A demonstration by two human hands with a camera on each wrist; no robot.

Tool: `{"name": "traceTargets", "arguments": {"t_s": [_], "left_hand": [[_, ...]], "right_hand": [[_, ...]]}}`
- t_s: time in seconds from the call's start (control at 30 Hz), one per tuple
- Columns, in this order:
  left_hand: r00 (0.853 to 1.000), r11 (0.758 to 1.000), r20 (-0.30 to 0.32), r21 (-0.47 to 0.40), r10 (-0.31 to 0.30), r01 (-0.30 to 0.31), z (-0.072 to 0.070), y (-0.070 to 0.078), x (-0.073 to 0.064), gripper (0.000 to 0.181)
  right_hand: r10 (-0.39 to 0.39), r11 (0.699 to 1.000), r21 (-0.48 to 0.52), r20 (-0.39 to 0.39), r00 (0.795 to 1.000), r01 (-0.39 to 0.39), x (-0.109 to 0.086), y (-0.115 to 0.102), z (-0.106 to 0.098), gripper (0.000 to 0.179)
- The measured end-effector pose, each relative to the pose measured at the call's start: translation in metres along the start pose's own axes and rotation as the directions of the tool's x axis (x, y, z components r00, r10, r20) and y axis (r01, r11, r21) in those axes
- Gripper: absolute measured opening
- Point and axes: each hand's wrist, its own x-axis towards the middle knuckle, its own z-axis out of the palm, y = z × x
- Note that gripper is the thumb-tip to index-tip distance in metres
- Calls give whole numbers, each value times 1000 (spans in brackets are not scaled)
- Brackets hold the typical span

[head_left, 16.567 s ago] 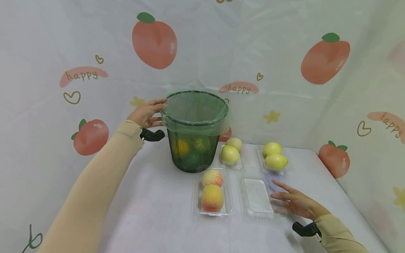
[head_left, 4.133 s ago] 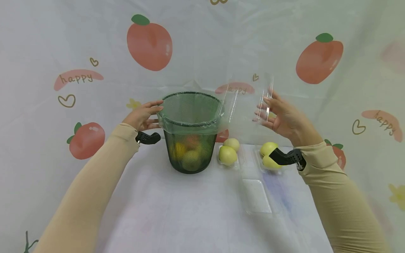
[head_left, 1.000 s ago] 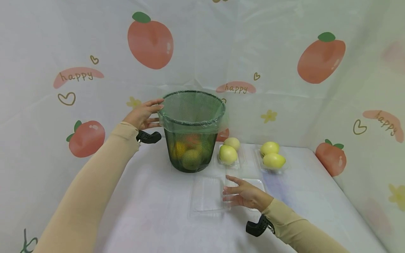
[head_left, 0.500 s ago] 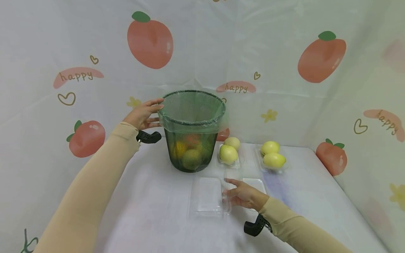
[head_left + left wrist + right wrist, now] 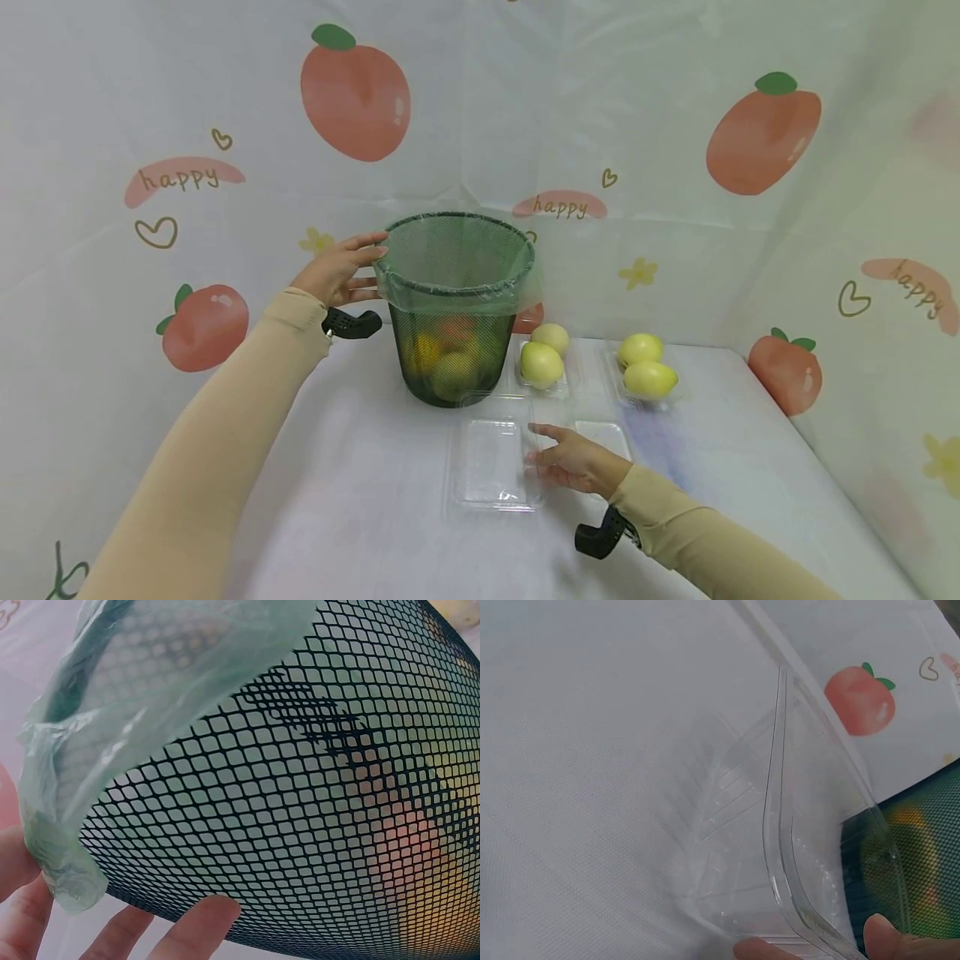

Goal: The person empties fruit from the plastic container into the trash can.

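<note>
My left hand rests at the left rim of a dark mesh wastebasket lined with a thin green bag. Its fingers are fairly straight; in the left wrist view the fingertips are right at the mesh and the bag's folded edge. Several fruits, yellow, reddish and greenish, show through the mesh. My right hand pinches the right edge of a clear plastic fruit container low over the table before the wastebasket. No fruit shows in it. In the right wrist view thumb and finger straddle its rim.
Behind my right hand lies a second clear container, partly hidden. Further back, one clear tray holds two pale green-yellow fruits; another holds two yellow fruits. The white table meets a printed backdrop.
The peaches left the clear container, and peach colours show in the wastebasket. That container, raised beside the wastebasket, came down to the table and lies flatter. My left hand stayed.
</note>
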Motion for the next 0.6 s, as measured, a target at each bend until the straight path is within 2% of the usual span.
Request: {"name": "traceTargets", "arguments": {"t_s": [0.47,0.6], "left_hand": [[1000,1000,-5,-6,3,-3,0,0,0,53],[1000,1000,-10,2,-1,1,0,0,0,53]], "right_hand": [[8,1000,-12,-7,1000,-8,-3,-3,1,62],[-9,1000,3,24,1000,9,-10,-8,-1,65]]}}
